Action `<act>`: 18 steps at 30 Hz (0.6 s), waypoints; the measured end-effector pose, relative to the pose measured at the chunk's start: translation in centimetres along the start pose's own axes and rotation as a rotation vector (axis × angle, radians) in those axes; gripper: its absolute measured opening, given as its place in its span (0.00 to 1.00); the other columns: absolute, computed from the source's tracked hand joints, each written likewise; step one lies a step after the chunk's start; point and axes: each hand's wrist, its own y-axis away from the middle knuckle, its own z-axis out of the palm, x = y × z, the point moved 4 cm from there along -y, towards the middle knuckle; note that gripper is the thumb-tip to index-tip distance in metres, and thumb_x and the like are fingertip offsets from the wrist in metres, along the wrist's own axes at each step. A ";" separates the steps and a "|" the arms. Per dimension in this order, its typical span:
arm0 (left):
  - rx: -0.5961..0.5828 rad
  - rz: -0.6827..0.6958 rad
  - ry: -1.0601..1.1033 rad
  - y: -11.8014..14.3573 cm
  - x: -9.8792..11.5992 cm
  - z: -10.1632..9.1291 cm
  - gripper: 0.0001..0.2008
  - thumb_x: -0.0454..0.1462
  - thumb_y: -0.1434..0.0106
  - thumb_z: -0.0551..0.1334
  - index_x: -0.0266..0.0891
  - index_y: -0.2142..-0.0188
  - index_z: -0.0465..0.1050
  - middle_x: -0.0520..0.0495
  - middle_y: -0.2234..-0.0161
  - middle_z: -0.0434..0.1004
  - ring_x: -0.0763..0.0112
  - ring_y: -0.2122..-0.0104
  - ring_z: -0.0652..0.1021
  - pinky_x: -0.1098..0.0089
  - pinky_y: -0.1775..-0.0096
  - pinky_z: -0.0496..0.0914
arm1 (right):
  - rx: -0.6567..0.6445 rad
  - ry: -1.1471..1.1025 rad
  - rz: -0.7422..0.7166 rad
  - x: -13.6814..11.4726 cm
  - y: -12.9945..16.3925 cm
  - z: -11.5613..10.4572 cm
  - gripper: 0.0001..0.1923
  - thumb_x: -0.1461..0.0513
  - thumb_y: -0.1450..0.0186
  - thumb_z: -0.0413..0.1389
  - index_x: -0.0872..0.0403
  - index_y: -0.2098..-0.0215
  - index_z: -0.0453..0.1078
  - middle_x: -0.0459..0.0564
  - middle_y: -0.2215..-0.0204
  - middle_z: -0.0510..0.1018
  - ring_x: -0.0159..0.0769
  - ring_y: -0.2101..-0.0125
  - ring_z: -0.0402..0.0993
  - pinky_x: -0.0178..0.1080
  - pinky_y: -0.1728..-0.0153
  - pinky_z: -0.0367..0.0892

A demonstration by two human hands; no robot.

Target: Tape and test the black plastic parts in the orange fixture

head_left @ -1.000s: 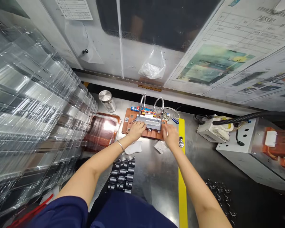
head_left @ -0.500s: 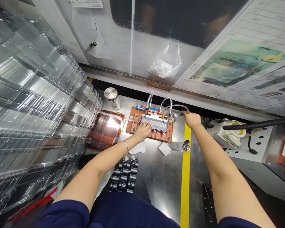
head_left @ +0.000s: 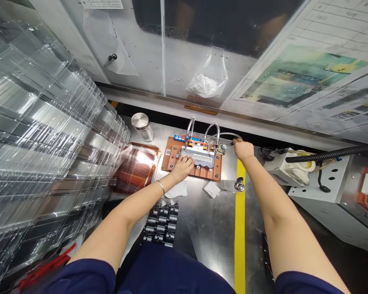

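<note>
Fixture [head_left: 194,159]: 1, under flat open left hand [head_left: 184,166]; right hand [head_left: 243,149] pinches 1 lever [head_left: 230,143].

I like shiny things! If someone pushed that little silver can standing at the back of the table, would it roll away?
Probably not at first: the silver can stands upright on its flat base on the metal table. Its smooth, shiny side would likely feel slippery. Knocked onto its round side, it could well roll, perhaps toward the clear trays beside it.
</note>
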 end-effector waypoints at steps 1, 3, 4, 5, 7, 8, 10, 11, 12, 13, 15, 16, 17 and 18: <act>-0.001 0.001 0.000 0.0 0.0 0.0 0.20 0.29 0.33 0.46 0.32 0.44 0.64 0.37 0.48 0.71 0.60 0.47 0.70 0.54 0.43 0.61 | 0.006 -0.010 0.007 -0.1 0.1 0.1 0.23 0.70 0.33 0.38 0.61 0.45 0.65 0.65 0.48 0.70 0.47 0.57 0.74 0.45 0.62 0.68; -0.005 0.005 0.006 -0.1 0.0 0.1 0.20 0.29 0.33 0.46 0.33 0.44 0.64 0.38 0.48 0.71 0.60 0.48 0.70 0.54 0.43 0.61 | 0.026 -0.033 0.030 -0.2 0.5 0.5 0.23 0.69 0.34 0.38 0.60 0.45 0.64 0.65 0.49 0.70 0.47 0.59 0.75 0.44 0.64 0.68; -0.005 0.007 0.010 -0.1 0.0 0.1 0.20 0.29 0.33 0.46 0.33 0.44 0.64 0.38 0.48 0.71 0.61 0.48 0.70 0.54 0.43 0.61 | 0.036 -0.044 0.044 -0.2 0.8 0.7 0.23 0.69 0.34 0.38 0.60 0.45 0.64 0.66 0.50 0.69 0.46 0.60 0.75 0.43 0.65 0.68; -0.003 0.007 0.013 -0.1 -0.1 0.2 0.20 0.30 0.33 0.46 0.33 0.44 0.64 0.38 0.48 0.71 0.61 0.48 0.70 0.54 0.43 0.61 | 0.044 -0.056 0.059 -0.3 1.1 1.1 0.24 0.69 0.34 0.37 0.61 0.44 0.63 0.66 0.50 0.69 0.46 0.60 0.75 0.43 0.66 0.68; 0.007 0.005 0.012 -0.1 -0.1 0.3 0.20 0.29 0.33 0.45 0.33 0.45 0.65 0.37 0.48 0.71 0.61 0.48 0.70 0.54 0.42 0.60 | 0.049 -0.082 0.084 -0.3 1.7 1.7 0.24 0.69 0.34 0.37 0.61 0.42 0.61 0.66 0.49 0.68 0.46 0.59 0.74 0.42 0.66 0.67; 0.013 0.003 0.012 -0.1 -0.1 0.3 0.20 0.29 0.33 0.45 0.33 0.45 0.65 0.37 0.48 0.70 0.61 0.49 0.70 0.54 0.42 0.60 | 0.042 -0.094 0.097 -0.3 2.0 1.9 0.25 0.69 0.34 0.37 0.61 0.42 0.60 0.66 0.49 0.68 0.46 0.59 0.74 0.42 0.65 0.67; 0.024 -0.003 0.020 -0.1 0.0 0.3 0.20 0.29 0.33 0.45 0.32 0.45 0.65 0.37 0.48 0.70 0.61 0.49 0.70 0.54 0.42 0.59 | 0.019 -0.111 0.120 -0.4 2.7 2.3 0.25 0.70 0.35 0.38 0.62 0.41 0.59 0.67 0.49 0.67 0.46 0.59 0.74 0.42 0.65 0.68; 0.026 -0.010 0.032 -0.1 0.0 0.3 0.20 0.29 0.33 0.45 0.32 0.45 0.65 0.38 0.48 0.70 0.61 0.49 0.70 0.55 0.42 0.59 | 0.004 -0.116 0.135 -0.5 3.0 2.3 0.25 0.70 0.35 0.38 0.63 0.42 0.60 0.67 0.49 0.68 0.47 0.59 0.74 0.43 0.65 0.68; 0.027 -0.019 0.050 0.0 0.0 0.2 0.20 0.29 0.33 0.45 0.32 0.45 0.65 0.38 0.48 0.71 0.61 0.49 0.70 0.55 0.42 0.59 | -0.011 -0.125 0.155 -0.6 3.4 2.4 0.24 0.70 0.36 0.39 0.64 0.43 0.61 0.67 0.51 0.69 0.47 0.59 0.74 0.43 0.64 0.68; 0.026 -0.026 0.079 0.0 0.0 0.0 0.20 0.29 0.33 0.45 0.32 0.46 0.66 0.38 0.49 0.71 0.61 0.49 0.70 0.55 0.41 0.58 | -0.014 -0.143 0.176 -0.7 3.8 2.3 0.24 0.70 0.36 0.40 0.65 0.44 0.62 0.68 0.51 0.69 0.48 0.59 0.74 0.44 0.64 0.68; 0.027 -0.054 0.172 0.1 -0.3 -0.6 0.18 0.31 0.33 0.47 0.35 0.48 0.68 0.40 0.50 0.72 0.62 0.50 0.70 0.56 0.41 0.57 | 0.040 -0.231 0.200 -1.4 4.7 2.0 0.23 0.69 0.37 0.42 0.66 0.45 0.63 0.69 0.48 0.67 0.51 0.54 0.72 0.46 0.60 0.68; 0.041 -0.104 0.229 0.1 -0.7 -1.0 0.17 0.33 0.33 0.48 0.36 0.49 0.68 0.40 0.50 0.72 0.63 0.49 0.70 0.56 0.40 0.56 | 0.092 -0.308 0.193 -2.0 5.3 1.8 0.24 0.67 0.37 0.43 0.65 0.44 0.62 0.69 0.45 0.65 0.52 0.51 0.69 0.47 0.57 0.68; 0.066 -0.195 0.285 0.1 -1.3 -1.4 0.16 0.36 0.33 0.50 0.37 0.49 0.68 0.40 0.49 0.71 0.62 0.48 0.69 0.56 0.40 0.56 | 0.146 -0.407 0.180 -2.7 5.8 1.7 0.25 0.65 0.36 0.44 0.64 0.42 0.61 0.68 0.43 0.63 0.52 0.49 0.68 0.48 0.55 0.67; 0.093 -0.333 0.336 0.2 -2.1 -1.7 0.16 0.38 0.33 0.51 0.38 0.48 0.67 0.40 0.47 0.70 0.61 0.47 0.68 0.55 0.40 0.56 | 0.181 -0.527 0.168 -3.6 6.3 1.7 0.25 0.63 0.36 0.45 0.63 0.41 0.60 0.67 0.42 0.63 0.51 0.49 0.67 0.48 0.53 0.66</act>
